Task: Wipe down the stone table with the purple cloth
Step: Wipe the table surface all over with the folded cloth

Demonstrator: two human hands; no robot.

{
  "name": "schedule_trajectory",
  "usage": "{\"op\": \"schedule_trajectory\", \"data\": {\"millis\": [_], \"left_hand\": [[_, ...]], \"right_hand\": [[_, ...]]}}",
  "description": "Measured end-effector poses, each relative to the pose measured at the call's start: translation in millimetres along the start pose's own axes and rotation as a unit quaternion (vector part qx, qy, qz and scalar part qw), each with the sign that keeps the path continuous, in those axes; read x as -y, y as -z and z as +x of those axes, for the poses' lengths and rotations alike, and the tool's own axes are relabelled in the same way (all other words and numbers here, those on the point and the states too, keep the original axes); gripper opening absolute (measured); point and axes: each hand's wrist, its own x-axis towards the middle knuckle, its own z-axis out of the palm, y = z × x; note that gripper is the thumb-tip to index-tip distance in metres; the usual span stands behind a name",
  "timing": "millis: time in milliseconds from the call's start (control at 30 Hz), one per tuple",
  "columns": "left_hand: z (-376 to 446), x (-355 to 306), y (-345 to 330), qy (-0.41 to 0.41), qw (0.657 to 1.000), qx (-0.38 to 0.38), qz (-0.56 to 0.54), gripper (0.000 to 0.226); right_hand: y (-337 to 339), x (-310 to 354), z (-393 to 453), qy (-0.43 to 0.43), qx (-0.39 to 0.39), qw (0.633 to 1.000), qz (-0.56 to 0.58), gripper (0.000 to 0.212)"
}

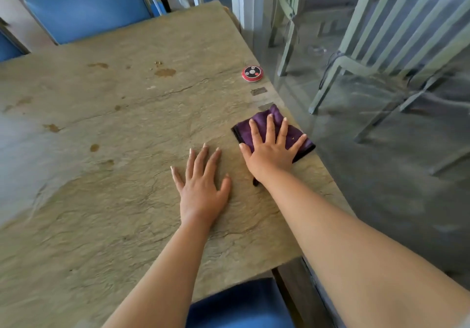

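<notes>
Purple cloth [264,124]: folded to a rough square, lying flat near the right edge of the stone table [114,200], one corner just at that edge; soft, napped weave, judged light and limp, likely to bunch or slide unless pressed flat; best held under a spread palm at its middle, or pinched at a folded edge to lift. Right hand [270,149]: laid on the cloth, fingers straight and splayed, pressing, not curled round it. Left hand [201,187]: flat on bare stone just beside, fingers straight, holding nothing. Table top: rough, layered slate-like surface, tan-grey, ridged and cracked; brown stains [165,72] scattered across the far and left parts, not yet wiped; texture likely to snag fibres. Round red call button [251,73] near the right edge, beyond the cloth; two small grey plates [258,91] between. Blue chairs [86,4] at far and near ends.
</notes>
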Motion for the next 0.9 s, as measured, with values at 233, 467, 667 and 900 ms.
{"op": "schedule_trajectory", "data": {"millis": [233, 467, 667, 900], "left_hand": [[-6.8, 43.1, 29.4, 0.043, 0.981, -0.134, -0.133, 0.055], [-24.4, 123.1, 52.1, 0.181, 0.979, -0.037, 0.091, 0.052], [-26.1, 130.2, 43.7, 0.186, 0.978, -0.062, 0.076, 0.062], [-27.9, 130.1, 44.8, 0.185, 0.977, -0.109, -0.016, 0.068]], "right_hand": [[-15.0, 63.0, -18.4, 0.244, 0.016, 0.968, -0.049, 0.062], [-11.8, 81.4, 24.0, 0.326, -0.026, 0.945, -0.005, 0.053], [-13.7, 159.0, 22.9, 0.123, 0.013, 0.992, 0.017, 0.058], [-23.5, 149.8, -29.2, 0.410, 0.029, 0.911, -0.029, 0.056]]}}
